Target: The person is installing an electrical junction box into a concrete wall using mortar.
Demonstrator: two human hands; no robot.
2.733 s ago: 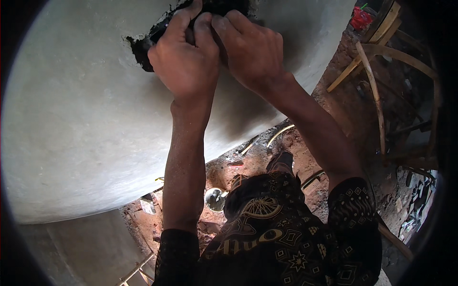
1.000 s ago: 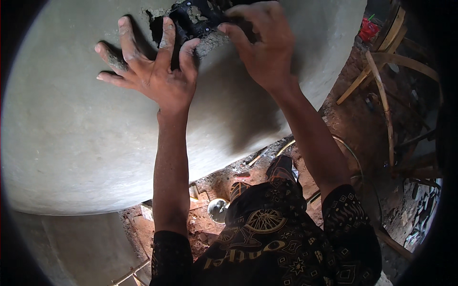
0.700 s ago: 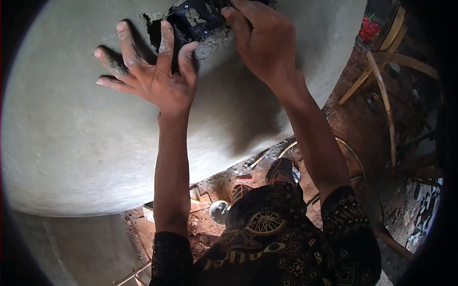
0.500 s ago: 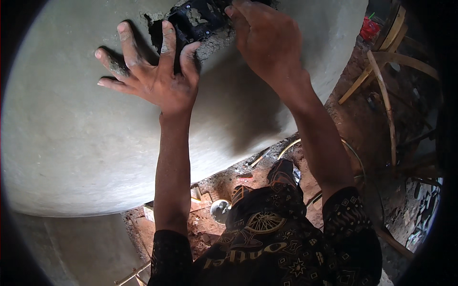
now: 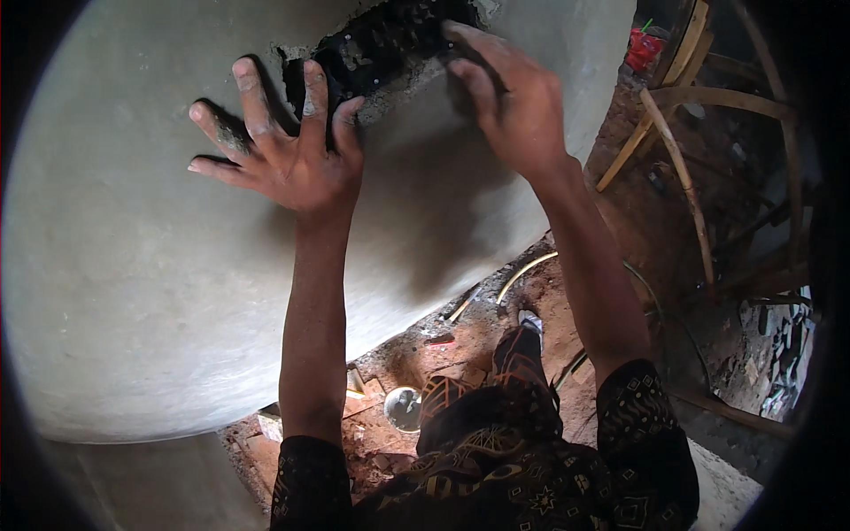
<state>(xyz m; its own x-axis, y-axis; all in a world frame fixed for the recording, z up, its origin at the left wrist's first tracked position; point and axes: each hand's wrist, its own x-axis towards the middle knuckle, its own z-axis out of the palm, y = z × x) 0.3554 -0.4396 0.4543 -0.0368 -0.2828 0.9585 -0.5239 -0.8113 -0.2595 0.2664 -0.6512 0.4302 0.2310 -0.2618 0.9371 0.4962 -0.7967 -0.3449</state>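
A black electrical back box [image 5: 382, 51] sits in a rough-edged hole in a grey plastered wall [image 5: 159, 292], with crumbly mortar [image 5: 396, 99] along its lower edge. My left hand [image 5: 288, 159] lies spread against the wall at the box's left end, its thumb and forefinger close to the rim. Dried mortar coats some of its fingers. At the box's right end is my right hand [image 5: 524, 111], thumb and forefinger apart at the edge, and no tool shows in it. Its other fingers are mostly hidden.
Wooden poles [image 5: 677, 168] and a red bag [image 5: 644, 49] are at the right. Below, a round pail [image 5: 404, 409], a yellowish hose [image 5: 522, 273] and bits of rubble lie on reddish ground near my legs.
My right hand has gone from a closed grip over the box to thumb and forefinger apart at its right end. The left hand stays spread on the wall. The view has shifted slightly.
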